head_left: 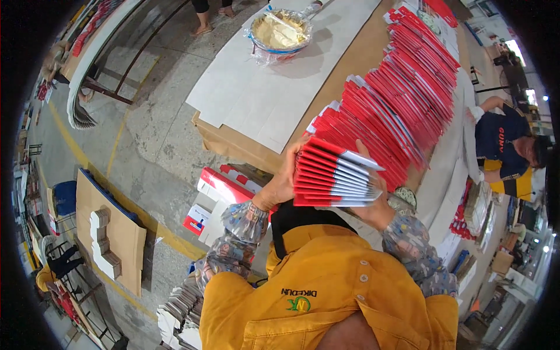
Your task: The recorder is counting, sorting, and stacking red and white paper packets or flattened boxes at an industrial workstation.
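A: Item one?

B: Fanned stack of flat red-and-white folded card sleeves [333, 174], held in the air just near of the surface edge, close to the person's chest. Left hand [284, 179] is clasped on the stack's left end, fingers wrapped over the top. Right hand [376, 204] cups the right end from beneath, one finger laid up across the white edges. Both hands closed on the stack.

A: What lies next to it?

B: Directly beyond, a long overlapping row of the same red-and-white card sleeves [402, 87], running from just beside the held stack toward the far right along the brown cardboard-covered surface [350, 58].

A: Left of that row?

B: Large white flat card sheets [274, 87] spread over the surface. At their far end, a blue-rimmed bowl of pale paste wrapped in clear plastic [279, 32].

A: Below the surface?

B: Red-and-white boxes [219, 186] on the concrete floor [151, 134], near left of the hands. Further left, a brown cardboard sheet carrying small white card stacks [102, 239].

A: Anyone else?

B: One person in a dark top with yellow trim [504, 146], at the right, beside the surface's far side. Feet of another person [210, 23] at the far edge.
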{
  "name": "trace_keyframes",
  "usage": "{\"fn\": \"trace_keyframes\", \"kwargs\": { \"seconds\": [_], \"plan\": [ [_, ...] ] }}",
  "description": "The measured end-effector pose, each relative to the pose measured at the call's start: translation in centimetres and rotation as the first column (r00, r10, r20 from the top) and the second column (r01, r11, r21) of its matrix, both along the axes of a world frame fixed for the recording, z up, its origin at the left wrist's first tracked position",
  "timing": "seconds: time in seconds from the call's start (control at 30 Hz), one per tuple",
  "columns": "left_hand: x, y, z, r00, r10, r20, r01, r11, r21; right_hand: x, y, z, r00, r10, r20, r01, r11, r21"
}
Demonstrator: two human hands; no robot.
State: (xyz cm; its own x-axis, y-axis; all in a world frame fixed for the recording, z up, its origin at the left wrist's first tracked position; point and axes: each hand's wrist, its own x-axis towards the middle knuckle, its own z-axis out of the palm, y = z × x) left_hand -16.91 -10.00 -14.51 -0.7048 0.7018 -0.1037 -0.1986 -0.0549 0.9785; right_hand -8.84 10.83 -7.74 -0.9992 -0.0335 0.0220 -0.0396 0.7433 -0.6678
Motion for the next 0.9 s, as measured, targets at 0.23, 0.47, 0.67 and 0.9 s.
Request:
{"fn": "trace_keyframes", "kwargs": {
  "seconds": [0.23, 0.47, 0.67, 0.9],
  "plan": [
    [0.5, 1.1, -1.7, 0.987, 0.065, -0.15, -0.045, 0.99, 0.131, 0.0, 2.6, -3.8, 0.986, 0.164, 0.027, -0.158, 0.977, -0.145],
    [0.2, 1.0, -3.0, 0.944, 0.058, -0.324, -0.054, 0.998, 0.021, 0.6, 2.4, -4.7, 0.988, 0.155, -0.002, -0.154, 0.984, 0.087],
    [0.7, 1.1, 0.3, 0.974, 0.064, -0.218, -0.041, 0.993, 0.107, 0.4, 0.8, -4.6, 0.993, 0.067, -0.1, -0.036, 0.959, 0.281],
    [3.1, 1.6, 3.4, 0.952, 0.177, 0.25, -0.208, 0.973, 0.102, 0.9, 1.2, 0.5, 0.979, -0.068, 0.191, 0.086, 0.992, -0.089]
  ]
}}
